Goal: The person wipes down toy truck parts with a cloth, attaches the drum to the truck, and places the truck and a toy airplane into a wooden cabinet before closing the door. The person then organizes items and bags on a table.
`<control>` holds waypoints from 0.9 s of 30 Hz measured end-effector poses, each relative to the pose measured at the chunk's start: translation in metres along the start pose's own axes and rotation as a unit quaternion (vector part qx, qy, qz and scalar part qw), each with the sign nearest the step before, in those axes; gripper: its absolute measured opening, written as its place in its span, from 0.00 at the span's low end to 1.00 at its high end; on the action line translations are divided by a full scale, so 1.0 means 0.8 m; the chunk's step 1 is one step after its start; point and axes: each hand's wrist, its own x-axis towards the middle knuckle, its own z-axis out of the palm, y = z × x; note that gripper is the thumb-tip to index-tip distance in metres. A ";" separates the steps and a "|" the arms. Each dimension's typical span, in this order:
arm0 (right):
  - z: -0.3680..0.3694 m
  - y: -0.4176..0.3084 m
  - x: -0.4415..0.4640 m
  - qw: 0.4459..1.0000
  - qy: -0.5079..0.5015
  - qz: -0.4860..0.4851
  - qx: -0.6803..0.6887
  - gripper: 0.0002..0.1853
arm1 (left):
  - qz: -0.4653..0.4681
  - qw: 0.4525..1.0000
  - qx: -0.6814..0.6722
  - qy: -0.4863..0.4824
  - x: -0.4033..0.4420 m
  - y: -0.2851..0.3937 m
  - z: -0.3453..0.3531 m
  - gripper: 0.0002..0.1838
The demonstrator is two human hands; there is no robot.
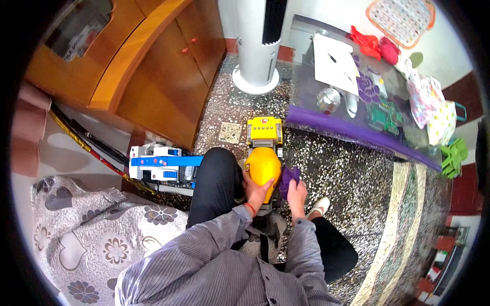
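Observation:
A yellow toy cement mixer truck (264, 164) stands on the floor between my knees, its yellow cab facing away from me. My left hand (256, 191) is closed around the near left part of the rounded drum. In my right hand (296, 195) is a bunched purple cloth (289, 179), gripped at the right side of the drum. Whether the cloth touches the truck I cannot tell. To the left, beyond my knee, lies a blue and white toy crane truck (162, 161), partly hidden by my leg.
A wooden cabinet (158, 86) and a white tower appliance (256, 56) stand ahead. On the right, a table with a purple edge (337, 127) carries papers (332, 61), a glass jar (328, 100) and plastic bags (426, 102). A patterned sofa cover (97, 245) lies at left.

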 end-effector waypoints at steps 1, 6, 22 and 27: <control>-0.008 -0.003 -0.009 0.999 0.018 -0.013 0.038 0.20 | -0.020 0.999 -0.027 0.002 0.010 0.013 0.006 0.66; -0.052 0.044 -0.060 0.991 0.002 0.096 0.092 0.23 | -0.079 0.997 -0.018 0.008 0.074 0.098 0.003 0.62; -0.046 0.009 -0.071 0.987 -0.012 0.102 0.125 0.18 | -0.053 0.988 0.077 -0.122 0.225 0.124 0.038 0.62; -0.015 -0.075 -0.012 0.994 -0.041 -0.088 -0.056 0.14 | 0.223 0.897 0.322 -0.204 0.327 0.186 -0.066 0.20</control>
